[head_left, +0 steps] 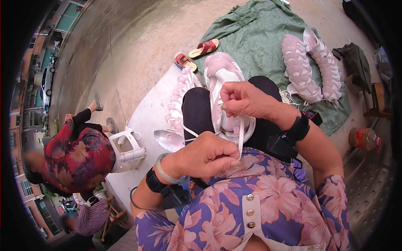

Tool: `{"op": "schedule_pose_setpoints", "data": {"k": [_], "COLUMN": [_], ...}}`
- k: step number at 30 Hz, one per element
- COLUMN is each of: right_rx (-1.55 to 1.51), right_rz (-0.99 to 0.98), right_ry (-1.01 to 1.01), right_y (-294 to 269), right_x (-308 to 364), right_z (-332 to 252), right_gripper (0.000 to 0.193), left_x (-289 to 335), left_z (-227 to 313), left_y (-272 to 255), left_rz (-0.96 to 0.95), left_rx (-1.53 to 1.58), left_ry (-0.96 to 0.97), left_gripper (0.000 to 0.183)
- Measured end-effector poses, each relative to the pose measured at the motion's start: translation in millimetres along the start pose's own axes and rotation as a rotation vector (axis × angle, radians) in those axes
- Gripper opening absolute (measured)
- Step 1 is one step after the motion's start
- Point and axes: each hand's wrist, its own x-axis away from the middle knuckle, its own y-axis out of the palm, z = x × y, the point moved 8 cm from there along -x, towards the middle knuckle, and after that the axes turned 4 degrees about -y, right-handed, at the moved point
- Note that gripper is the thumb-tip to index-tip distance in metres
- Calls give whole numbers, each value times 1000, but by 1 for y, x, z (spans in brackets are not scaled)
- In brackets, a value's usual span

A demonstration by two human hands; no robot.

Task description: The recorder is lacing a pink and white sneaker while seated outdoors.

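A pink-and-white sneaker (226,69) lies between my thighs, its toe pointing away from me. My left hand (207,154) is closed in front of the shoe's heel end and pinches a white shoelace (241,136). That lace stretches up toward my right hand (247,100). Over the shoe's opening, the right hand's thumb and index finger are pinched together on lace, though the tips partly hide it. Another length of lace shows left of the shoe, across my dark trouser leg (197,111).
Nested pink-and-white shoe uppers (178,100) lie to my left. Two more rows (297,69) rest on a green tarp (251,37). Red sandals (204,48) stand ahead. At right is a plastic bottle (363,139). On the left, a person (79,154) sits near a white plastic stool (127,150).
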Motion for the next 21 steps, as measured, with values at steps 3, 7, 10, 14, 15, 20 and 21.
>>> {"op": "schedule_pose_setpoints", "data": {"k": [3, 7, 10, 14, 15, 20, 21], "right_rx": [-550, -554, -499, -588, -587, -605, -603], "right_rz": [-87, 18, 199, 311, 317, 463, 502], "right_ry": [40, -265, -452, -577, -577, -576, -566], "right_y": [4, -36, -87, -148, -155, -178, -179], "right_x": [7, 26, 56, 100, 108, 129, 131], "right_z": [-37, -94, -122, -123, -122, -111, -109], "right_gripper": [8, 19, 22, 22, 22, 22, 22], "left_x": [2, 7, 11, 17, 16, 8, 6], "left_z": [5, -3, -1, 0, 1, 5, 6], "left_y": [5, 5, 0, -8, -8, -6, -5], "left_rz": [-88, -73, -48, 4, -2, -49, -50], "left_rx": [-116, -90, -76, -103, -104, -128, -128], "left_ry": [27, 9, -6, 1, 2, 16, 13], "left_gripper": [13, 13, 11, 10, 10, 10, 10]}}
